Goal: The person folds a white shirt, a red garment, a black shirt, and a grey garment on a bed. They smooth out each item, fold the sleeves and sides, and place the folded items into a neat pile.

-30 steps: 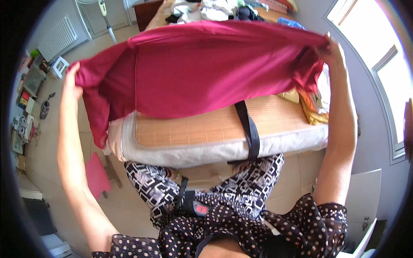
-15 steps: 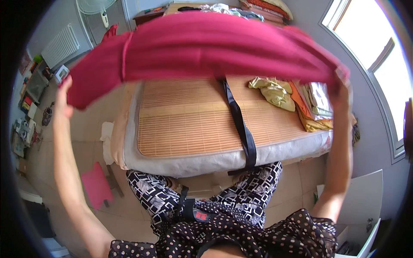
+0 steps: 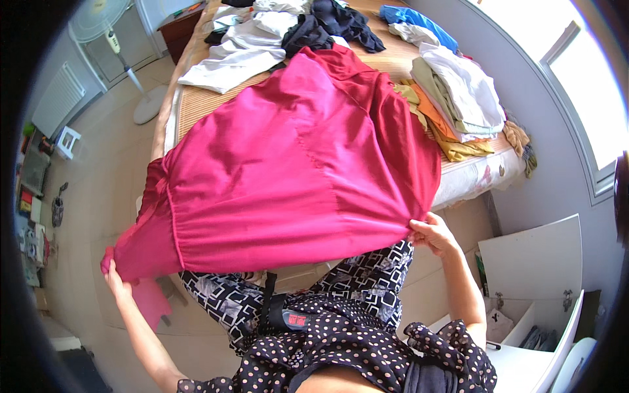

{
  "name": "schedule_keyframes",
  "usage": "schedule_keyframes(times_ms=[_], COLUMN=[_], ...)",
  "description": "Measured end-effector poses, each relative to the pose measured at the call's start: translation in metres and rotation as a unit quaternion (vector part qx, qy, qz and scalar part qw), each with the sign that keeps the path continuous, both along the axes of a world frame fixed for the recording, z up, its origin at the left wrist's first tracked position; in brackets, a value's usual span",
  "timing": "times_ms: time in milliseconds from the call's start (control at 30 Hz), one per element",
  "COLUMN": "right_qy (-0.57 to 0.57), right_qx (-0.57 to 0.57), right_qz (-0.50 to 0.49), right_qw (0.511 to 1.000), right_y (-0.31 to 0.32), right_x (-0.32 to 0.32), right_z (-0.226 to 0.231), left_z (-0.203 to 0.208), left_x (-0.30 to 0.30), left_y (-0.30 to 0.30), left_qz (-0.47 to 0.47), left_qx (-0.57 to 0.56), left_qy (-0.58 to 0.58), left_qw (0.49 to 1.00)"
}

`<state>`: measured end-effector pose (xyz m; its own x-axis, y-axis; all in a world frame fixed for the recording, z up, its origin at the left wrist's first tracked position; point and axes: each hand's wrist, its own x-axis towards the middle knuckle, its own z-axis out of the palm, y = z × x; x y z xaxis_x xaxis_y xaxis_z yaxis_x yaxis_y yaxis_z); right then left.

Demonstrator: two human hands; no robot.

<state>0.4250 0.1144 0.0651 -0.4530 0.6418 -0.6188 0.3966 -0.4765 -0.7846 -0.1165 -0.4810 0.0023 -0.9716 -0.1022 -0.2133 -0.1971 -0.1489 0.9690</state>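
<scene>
A large magenta garment [image 3: 282,170] of smooth cloth is spread between my hands, its far part lying over the bed and its near edge hanging above my knees. My left hand [image 3: 116,281] is closed on its near left corner, where the cloth bunches up. At the near right corner, my right hand [image 3: 432,234] pinches the edge between thumb and fingers. A darker red part of the cloth [image 3: 403,131] runs down the right side. Seams show along the left end and across the middle.
On the bed, white clothes [image 3: 239,56] and black clothes [image 3: 341,26] lie at the back. A folded pile [image 3: 458,88] stands at the right. Right of me is an open white cabinet [image 3: 531,262]; a pink stool [image 3: 152,302] stands at left, a fan [image 3: 145,105] farther off.
The garment has come down from raised in front of me and now lies spread toward the far side over the bed. Both my hands have lowered, still holding its edge.
</scene>
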Motion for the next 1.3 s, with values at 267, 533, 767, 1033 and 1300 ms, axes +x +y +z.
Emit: schedule_keyframes(times_ms=[267, 533, 767, 1033, 1300], right_qy=[-0.043, -0.264, 0.051, 0.166, 0.148], right_qx=[0.424, 0.571, 0.679, 0.561, 0.413], right_qz=[-0.016, 0.067, 0.241, 0.482, 0.391], right_qw=[0.904, 0.774, 0.691, 0.652, 0.809], right_y=[0.132, 0.189, 0.067, -0.024, -0.011], right_x=[-0.041, -0.059, -0.097, -0.102, -0.086], right_z=[0.014, -0.012, 0.067, 0.032, 0.019], left_z=[-0.039, 0.047, 0.076, 0.06, -0.017], left_x=[0.034, 0.103, 0.203, 0.256, 0.201], left_y=[0.015, 0.202, 0.388, 0.54, 0.538], left_qz=[0.098, -0.204, -0.58, -0.601, -0.513], left_qx=[-0.464, -0.254, -0.051, -0.053, -0.027], left_qy=[0.033, 0.245, 0.124, 0.129, -0.002], left_qw=[0.88, 0.913, 0.804, 0.787, 0.858])
